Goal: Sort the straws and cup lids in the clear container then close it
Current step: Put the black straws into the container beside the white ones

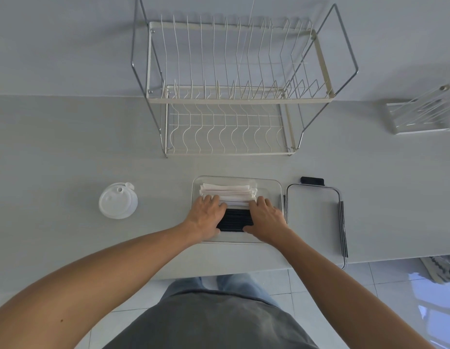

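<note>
Left hand (208, 214) and right hand (265, 215) gripping black straws (234, 219), white paper-wrapped straws (229, 191), clear rectangular container (277, 187)

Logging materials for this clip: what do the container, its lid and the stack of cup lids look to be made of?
Container: clear, glossy, probably plastic; the counter shows through its walls.
Container lid: clear panel with dark clips, likely plastic.
Cup lids: white, slightly translucent moulded plastic, by their look.
</note>
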